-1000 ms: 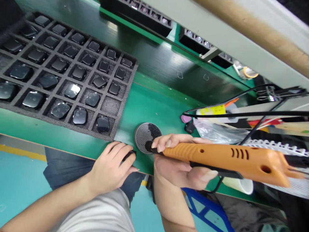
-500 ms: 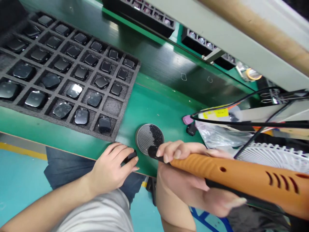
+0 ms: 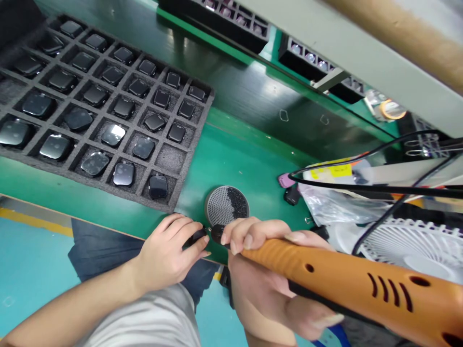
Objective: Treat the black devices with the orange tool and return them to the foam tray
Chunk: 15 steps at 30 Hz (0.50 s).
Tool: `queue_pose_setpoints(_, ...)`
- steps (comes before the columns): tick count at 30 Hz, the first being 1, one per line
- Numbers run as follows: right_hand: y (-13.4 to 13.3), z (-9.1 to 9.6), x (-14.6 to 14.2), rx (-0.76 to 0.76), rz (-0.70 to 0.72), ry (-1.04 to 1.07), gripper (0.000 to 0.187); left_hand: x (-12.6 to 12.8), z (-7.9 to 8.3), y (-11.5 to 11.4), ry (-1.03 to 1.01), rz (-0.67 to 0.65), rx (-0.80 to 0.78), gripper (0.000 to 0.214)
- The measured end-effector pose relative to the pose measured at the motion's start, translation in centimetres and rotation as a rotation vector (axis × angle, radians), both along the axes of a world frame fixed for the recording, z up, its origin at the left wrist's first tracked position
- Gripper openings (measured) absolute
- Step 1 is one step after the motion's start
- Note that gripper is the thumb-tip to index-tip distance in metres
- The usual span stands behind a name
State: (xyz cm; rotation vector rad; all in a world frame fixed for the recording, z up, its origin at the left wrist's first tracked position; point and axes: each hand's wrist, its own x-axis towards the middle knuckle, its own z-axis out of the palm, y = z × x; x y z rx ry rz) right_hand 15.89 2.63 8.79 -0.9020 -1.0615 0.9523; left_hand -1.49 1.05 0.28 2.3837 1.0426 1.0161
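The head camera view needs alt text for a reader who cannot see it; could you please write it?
A person's left hand holds a small black part close to the black tip of an orange handheld tool gripped in the right hand, at the edge of a green workbench. Nearby are a round perforated disc and a grey foam tray of dark rounded-square pieces.

From my remote station I see an electronics assembly workshop. A green-topped desk (image 3: pixel 238 164) carries a grey foam tray (image 3: pixel 170 159) with rows of dark smartwatch-like units (image 3: pixel 113 135) in its cells. Beneath lies a teal painted factory floor (image 3: pixel 32 255) with a yellow marking line (image 3: pixel 36 222); overhead runs a rack of small lamps (image 3: pixel 311 58).
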Motion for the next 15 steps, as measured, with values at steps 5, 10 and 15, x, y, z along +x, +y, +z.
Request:
queue_pose_setpoints(5, -0.18, -0.19, -0.16, -0.002, 0.002, 0.002, 0.049, -0.04, -0.07, -0.07, -0.001, 0.001, -0.002, 0.018)
queue_pose_setpoints(10, -0.19, -0.37, -0.25, -0.005, -0.013, 0.017, 0.050, 0.04, -0.14, -0.16, -0.006, 0.003, -0.002, 0.018)
queue_pose_setpoints(15, -0.41, -0.23, -0.05, -0.031, 0.021, -0.006, 0.050, 0.09, -0.12, -0.09, 0.003, 0.006, -0.009, 0.018)
